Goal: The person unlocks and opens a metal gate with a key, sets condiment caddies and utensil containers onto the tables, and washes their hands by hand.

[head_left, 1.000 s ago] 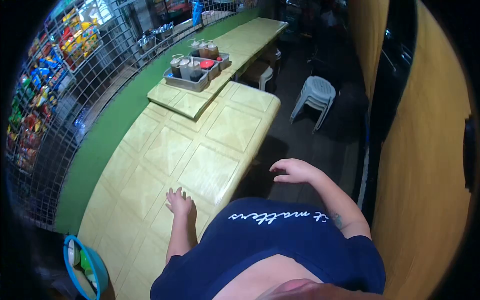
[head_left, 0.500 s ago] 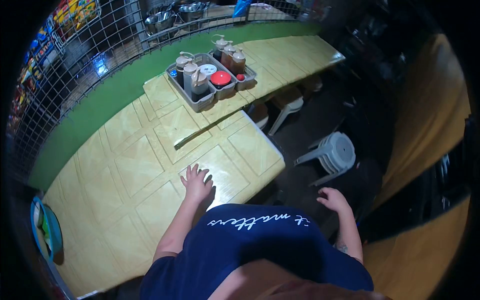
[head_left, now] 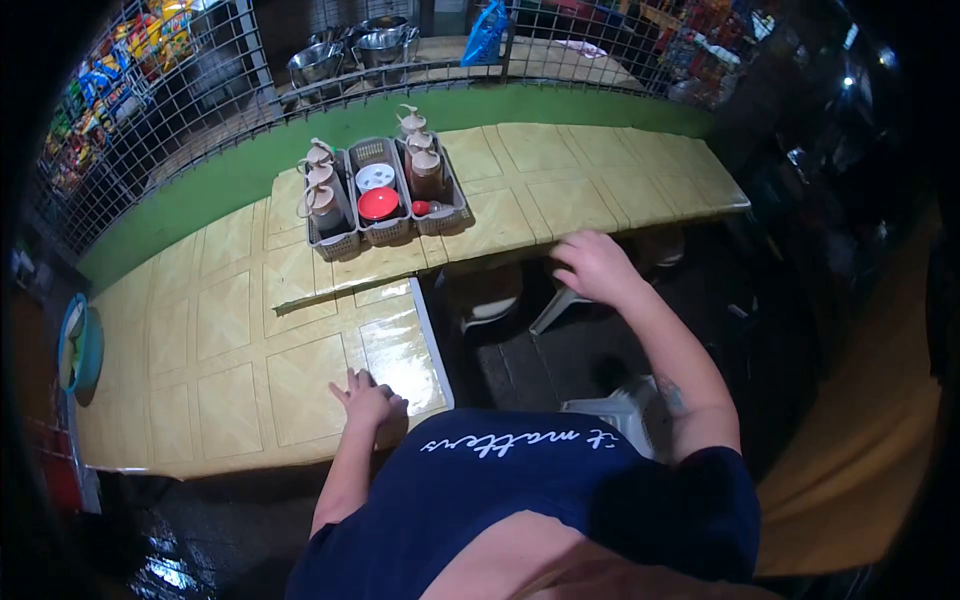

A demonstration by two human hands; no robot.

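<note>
My left hand [head_left: 366,402] is on the yellow tile-patterned table [head_left: 225,385], near its right-hand end, with the fingers apart and nothing held. My right hand [head_left: 595,268] is at the front edge of the raised counter [head_left: 555,190], fingers loosely bent and the thumb apart. Whether it touches the edge I cannot tell; no object shows in it. Left of it on the counter stand grey plastic baskets [head_left: 384,232] side by side. They hold several pump-top sauce bottles [head_left: 425,178], a red-lidded container [head_left: 378,204] and a white-lidded container [head_left: 375,177].
Pale stools [head_left: 488,305] stand under the counter, and a stacked stool [head_left: 625,412] is partly hidden by my right arm. A blue basin [head_left: 88,345] sits at the table's far left. Behind the green ledge [head_left: 205,180] runs wire mesh, with metal pots [head_left: 385,45] beyond.
My right hand has moved forward and left, from above the floor by the stools to the counter edge. The view has turned right; my left hand stays on the table.
</note>
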